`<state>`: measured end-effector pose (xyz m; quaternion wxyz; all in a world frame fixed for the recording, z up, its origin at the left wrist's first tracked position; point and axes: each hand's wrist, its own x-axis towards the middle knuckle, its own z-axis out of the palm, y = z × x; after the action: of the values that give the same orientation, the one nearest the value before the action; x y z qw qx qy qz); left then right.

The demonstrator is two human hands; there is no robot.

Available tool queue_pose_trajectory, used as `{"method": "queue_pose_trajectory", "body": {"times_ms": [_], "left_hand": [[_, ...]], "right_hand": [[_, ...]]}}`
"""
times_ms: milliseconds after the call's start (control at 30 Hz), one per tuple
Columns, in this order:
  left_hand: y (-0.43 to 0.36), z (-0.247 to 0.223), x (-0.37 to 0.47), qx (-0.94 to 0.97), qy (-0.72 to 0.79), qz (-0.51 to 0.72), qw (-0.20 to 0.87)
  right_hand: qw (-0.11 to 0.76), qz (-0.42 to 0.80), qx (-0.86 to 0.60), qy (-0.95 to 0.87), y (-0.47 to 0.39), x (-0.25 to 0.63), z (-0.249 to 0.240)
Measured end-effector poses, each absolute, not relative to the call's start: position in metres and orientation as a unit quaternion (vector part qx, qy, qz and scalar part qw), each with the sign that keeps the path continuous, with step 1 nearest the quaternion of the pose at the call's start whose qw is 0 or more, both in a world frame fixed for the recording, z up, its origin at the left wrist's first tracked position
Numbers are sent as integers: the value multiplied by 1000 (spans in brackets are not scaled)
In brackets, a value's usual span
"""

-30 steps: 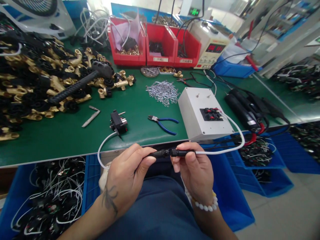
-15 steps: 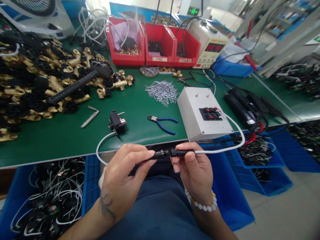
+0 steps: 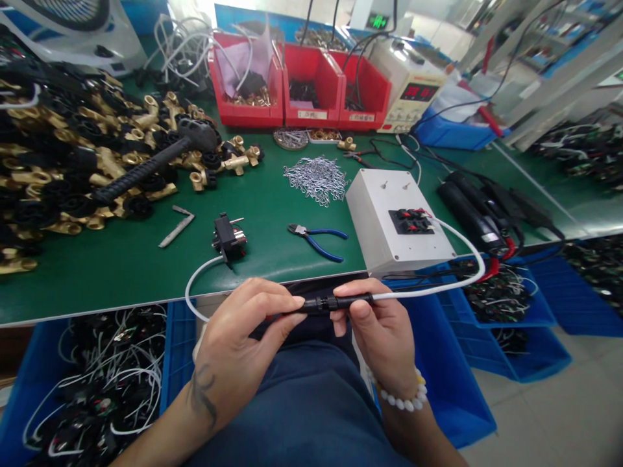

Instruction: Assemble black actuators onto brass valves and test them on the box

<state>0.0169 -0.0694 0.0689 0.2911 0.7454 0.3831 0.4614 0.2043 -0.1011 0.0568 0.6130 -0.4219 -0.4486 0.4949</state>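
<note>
At far left, brass fittings [image 3: 104, 159] lie heaped on the desk [image 3: 263, 188], with a hammer [image 3: 146, 165] across them. Next comes a black block [image 3: 228, 237]; its white lead [image 3: 187, 295] loops over the desk's front edge and out of sight behind the left hand [image 3: 241, 327]. That hand's thumb and fingers are pinched together on the left plug [image 3: 309, 305], held in front of the desk edge. Pliers [image 3: 325, 231] lie on the desk beyond.

The right plug [image 3: 350, 301] has moved leftward in the last half second, and the gap that showed between the two ends has narrowed; they now sit in line and appear to meet, though the view is too small to tell how far they are seated. The right hand [image 3: 384, 327] has its fingers closed round this plug. Its white cable [image 3: 423, 294] bows out wider than before, then up to the grey box [image 3: 372, 214].
</note>
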Motion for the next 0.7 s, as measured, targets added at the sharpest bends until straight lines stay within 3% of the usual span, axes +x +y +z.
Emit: {"method": "queue_pose_trajectory", "body": {"times_ms": [167, 267, 333, 433, 533, 600, 700], "left_hand": [[-66, 66, 23, 792, 363, 438, 223], [-58, 63, 21, 835, 339, 368, 228], [-48, 60, 14, 829, 368, 375, 194], [-29, 49, 0, 754, 501, 418, 74], [-9, 30, -8, 716, 604, 347, 39], [0, 20, -11, 705, 637, 306, 61], [3, 21, -16, 669, 630, 354, 176]], "right_hand": [[615, 508, -428, -424, -100, 207, 45], [559, 560, -469, -393, -105, 217, 23], [474, 597, -512, -395, -111, 228, 6], [279, 630, -557, -465, -119, 250, -8], [121, 627, -521, -567, -117, 272, 9], [133, 591, -510, -611, -104, 285, 37], [274, 433, -568, -644, -67, 306, 86]]}}
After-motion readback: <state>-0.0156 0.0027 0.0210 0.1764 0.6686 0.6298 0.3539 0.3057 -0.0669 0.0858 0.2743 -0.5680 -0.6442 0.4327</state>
